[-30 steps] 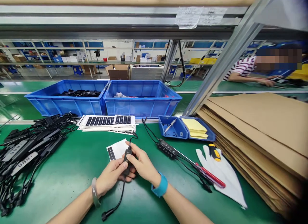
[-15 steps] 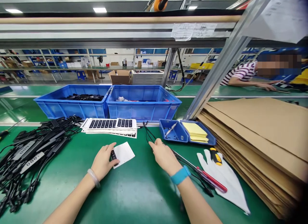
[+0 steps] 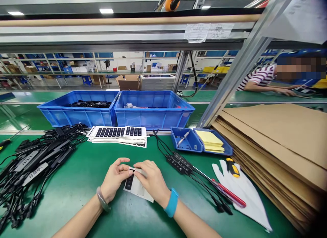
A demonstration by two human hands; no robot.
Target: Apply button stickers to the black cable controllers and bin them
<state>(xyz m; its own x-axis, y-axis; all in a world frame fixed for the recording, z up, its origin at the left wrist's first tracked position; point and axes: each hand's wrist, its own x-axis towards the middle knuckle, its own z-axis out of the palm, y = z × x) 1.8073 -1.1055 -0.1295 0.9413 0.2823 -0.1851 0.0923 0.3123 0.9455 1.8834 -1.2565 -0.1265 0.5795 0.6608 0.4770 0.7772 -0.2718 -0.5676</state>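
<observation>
A white backing sheet (image 3: 143, 192) with a black label (image 3: 129, 182) along its left side is between my hands, over the green bench. My left hand (image 3: 116, 178) pinches the sheet's upper left corner with thumb and fingers. My right hand (image 3: 152, 181) reaches over the sheet, its thumb and fingertips closed at the upper edge by the end of the label. The fingertips of both hands almost meet there. To the right lie black inline control boxes (image 3: 179, 163) with cables. Behind my hands is a stack of white label sheets (image 3: 116, 134).
A heap of black cabled parts (image 3: 48, 156) covers the left side. Blue bins (image 3: 153, 118) stand at the back. Right of centre are small blue trays (image 3: 187, 147), a red-handled screwdriver (image 3: 230, 193), a white glove (image 3: 247, 197) and stacked cardboard (image 3: 281, 139). Across the line sits a co-worker (image 3: 263, 79).
My right hand has left the black control boxes and moved left to the label sheet. The sheet has been drawn nearer to me and turned, with my left hand still on it.
</observation>
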